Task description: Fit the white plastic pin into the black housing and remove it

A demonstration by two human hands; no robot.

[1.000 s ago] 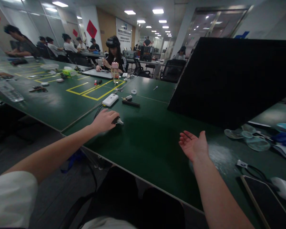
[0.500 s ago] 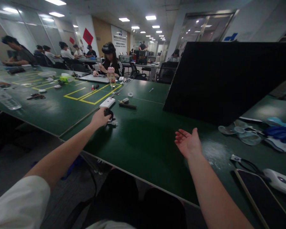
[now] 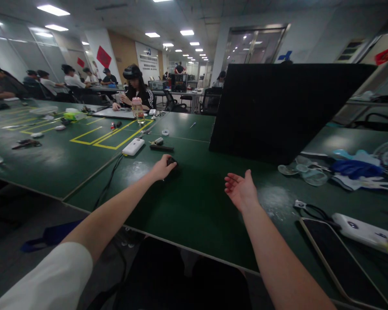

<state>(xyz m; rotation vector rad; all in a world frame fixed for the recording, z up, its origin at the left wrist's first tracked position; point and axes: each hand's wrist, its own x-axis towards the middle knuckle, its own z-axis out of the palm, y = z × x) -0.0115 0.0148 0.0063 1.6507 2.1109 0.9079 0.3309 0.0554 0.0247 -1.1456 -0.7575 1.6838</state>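
My left hand (image 3: pixel 162 168) is closed around a small black object (image 3: pixel 171 161), low over the green table (image 3: pixel 187 206); its kind is mostly hidden by the fingers. Palm turned up and inward, my right hand (image 3: pixel 242 189) is open with nothing in it, fingers loosely bent and thumb raised. Just beyond my left hand lie a dark flat bar (image 3: pixel 161 147) and a small grey-white piece (image 3: pixel 158 141). To the left of them is a white power bank (image 3: pixel 133 147) with a black cable.
A large black panel (image 3: pixel 278 112) leans at the right back. Near my right arm lie a phone (image 3: pixel 339 258), a white device (image 3: pixel 362 230), a clear-bladed fan piece (image 3: pixel 305 170) and blue gloves (image 3: pixel 355 169). Across the table, a person (image 3: pixel 137 88) sits behind a pink-capped bottle (image 3: pixel 138 110).
My left hand has moved right, away from the power bank, carrying the black object. My right hand keeps its open pose. The whole view has turned to the right.
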